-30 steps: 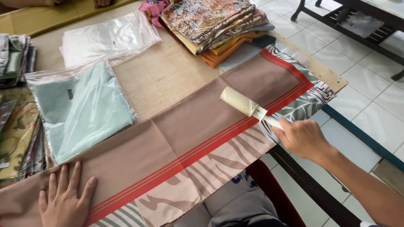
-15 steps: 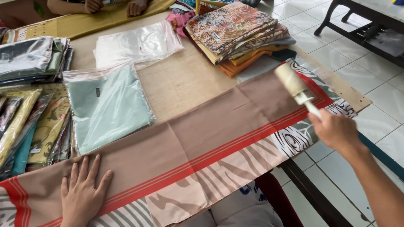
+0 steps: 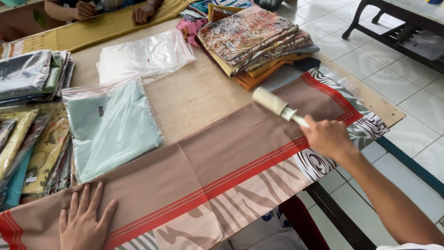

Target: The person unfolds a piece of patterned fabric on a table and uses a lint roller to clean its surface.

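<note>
Lint roller (image 3: 270, 102) now back down on brown cloth (image 3: 194, 176), off the raised position of half a second ago. Right hand (image 3: 326, 136) closed around its handle. Left hand (image 3: 83, 222) flat, fingers spread, pinning cloth to desk (image 3: 199, 92).

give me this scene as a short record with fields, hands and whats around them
left hand: left hand lies flat on the brown scarf
right hand: right hand grips the lint roller by its handle, roller head over the scarf
scarf: spread along the table edge, red stripes, zebra-pattern border
nearby: bagged mint cloth, empty clear bags, stack of folded fabrics
others: another person's hands at the far edge
</note>
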